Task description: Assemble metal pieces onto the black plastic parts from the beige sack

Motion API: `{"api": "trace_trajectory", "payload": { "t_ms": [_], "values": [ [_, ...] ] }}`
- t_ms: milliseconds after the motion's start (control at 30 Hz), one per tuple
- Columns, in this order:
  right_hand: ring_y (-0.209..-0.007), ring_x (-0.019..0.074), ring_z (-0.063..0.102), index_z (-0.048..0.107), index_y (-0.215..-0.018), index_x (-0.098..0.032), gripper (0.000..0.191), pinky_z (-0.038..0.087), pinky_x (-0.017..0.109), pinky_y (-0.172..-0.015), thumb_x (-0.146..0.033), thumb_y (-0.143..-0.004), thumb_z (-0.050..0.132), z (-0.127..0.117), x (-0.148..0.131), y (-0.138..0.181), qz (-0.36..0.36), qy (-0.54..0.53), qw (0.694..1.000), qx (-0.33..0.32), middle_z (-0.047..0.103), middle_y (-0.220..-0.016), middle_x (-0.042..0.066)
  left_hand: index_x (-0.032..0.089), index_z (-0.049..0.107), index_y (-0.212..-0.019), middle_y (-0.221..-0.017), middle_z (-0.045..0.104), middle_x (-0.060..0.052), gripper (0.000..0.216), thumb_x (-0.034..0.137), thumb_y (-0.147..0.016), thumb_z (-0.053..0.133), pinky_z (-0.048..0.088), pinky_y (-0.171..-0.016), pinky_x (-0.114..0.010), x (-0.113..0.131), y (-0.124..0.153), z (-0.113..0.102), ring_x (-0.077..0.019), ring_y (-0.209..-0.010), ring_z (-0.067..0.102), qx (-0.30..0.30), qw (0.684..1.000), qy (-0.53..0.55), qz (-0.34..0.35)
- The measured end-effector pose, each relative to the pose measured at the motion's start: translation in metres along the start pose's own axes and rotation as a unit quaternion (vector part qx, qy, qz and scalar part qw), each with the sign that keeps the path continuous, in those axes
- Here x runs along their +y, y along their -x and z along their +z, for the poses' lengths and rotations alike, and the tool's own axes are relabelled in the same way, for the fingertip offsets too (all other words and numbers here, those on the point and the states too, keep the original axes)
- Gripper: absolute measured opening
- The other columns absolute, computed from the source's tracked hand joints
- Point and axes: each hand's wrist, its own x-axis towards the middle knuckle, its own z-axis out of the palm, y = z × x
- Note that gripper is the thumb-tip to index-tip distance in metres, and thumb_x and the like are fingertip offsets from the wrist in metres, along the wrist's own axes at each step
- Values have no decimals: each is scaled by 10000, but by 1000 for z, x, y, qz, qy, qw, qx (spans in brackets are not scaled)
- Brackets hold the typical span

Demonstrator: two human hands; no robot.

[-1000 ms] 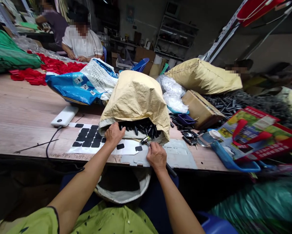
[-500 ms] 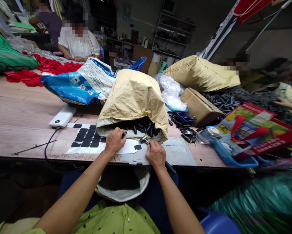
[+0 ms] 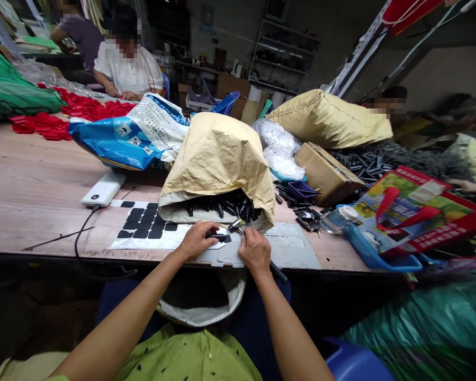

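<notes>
- Spanning the whole near view: wooden table [image 3: 35, 196], long, pale-grained, its front edge running just under both hands.
- Tan paper sack [image 3: 217, 159], large, lying on its side at centre, mouth open toward the person; a heap of small black parts [image 3: 230, 207] shows inside the mouth.
- Blue-and-white printed bag [image 3: 130, 135], slumped just left of and behind the sack, touching it.
- Second tan sack [image 3: 329, 121], farther right, behind a cardboard box [image 3: 325, 172].
- Red printed carton [image 3: 416, 211], right side, resting on a blue tray [image 3: 375, 254].
- White sheet [image 3: 150, 233] bearing rows of black square pads [image 3: 144, 222], flat on the table in front of the sack, left of the hands.
- White power bank [image 3: 103, 189], flat, beyond the sheet, a black cable trailing from it.
- Left hand [image 3: 196, 241], fingers pinched on a slim black piece [image 3: 217, 237], which lies low over the sheet's right end, just in front of the sack mouth.
- Right hand [image 3: 254, 251], closed round a small hammer [image 3: 236, 226]; metal head points up-left, near the black piece, and the dark handle end juts out below the wrist.
- Co-worker in a white top [image 3: 128, 71], seated at the far left end beside red parts [image 3: 82, 108].
</notes>
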Motion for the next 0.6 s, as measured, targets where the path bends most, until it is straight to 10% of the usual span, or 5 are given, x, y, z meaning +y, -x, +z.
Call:
{"api": "trace_trajectory", "payload": {
  "t_ms": [600],
  "values": [
    [-1070,223,689,677,-1239,-199,338,533,332,-936,-242,-972,476,-19,-9,6,13,-261,965,21,733,-1190,89,191,737,-904,-860,612,-24,95,203,-810,738,453,-809,-304,-8,1,12,-196,-899,588,65,997,-14,33]
  ]
}}
